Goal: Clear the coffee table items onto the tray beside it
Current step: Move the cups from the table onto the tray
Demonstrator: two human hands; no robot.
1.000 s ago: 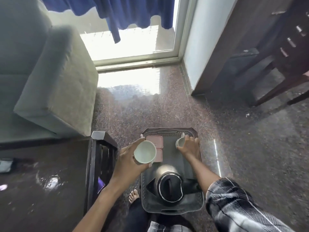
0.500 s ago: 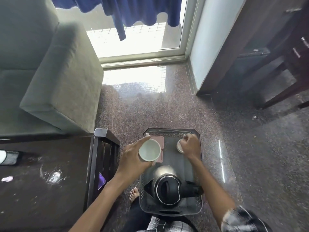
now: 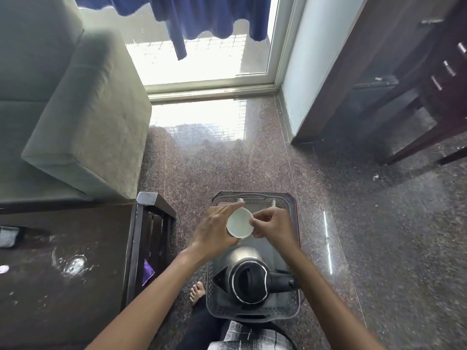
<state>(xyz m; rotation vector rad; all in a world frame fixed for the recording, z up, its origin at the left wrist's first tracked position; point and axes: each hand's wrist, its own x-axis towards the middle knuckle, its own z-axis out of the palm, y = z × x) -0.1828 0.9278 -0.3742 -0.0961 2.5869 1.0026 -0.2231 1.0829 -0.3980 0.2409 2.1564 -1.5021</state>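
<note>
I see a pale, empty cup (image 3: 239,224), mouth toward camera, gripped in left hand (image 3: 213,233), right hand (image 3: 274,227) pinching its right rim, held above far half of grey tray (image 3: 294,303), kettle (image 3: 249,277) on near half

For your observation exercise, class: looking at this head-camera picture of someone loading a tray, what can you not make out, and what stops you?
Head view only:
- Second cup: only a white sliver shows; the right hand covers the rest.
- Pink items at the tray's far end: hidden by the left hand and white cup.
- Objects at the coffee table's left: cut off by the picture edge.
- Purple thing under the table: mostly behind the frame.
</note>
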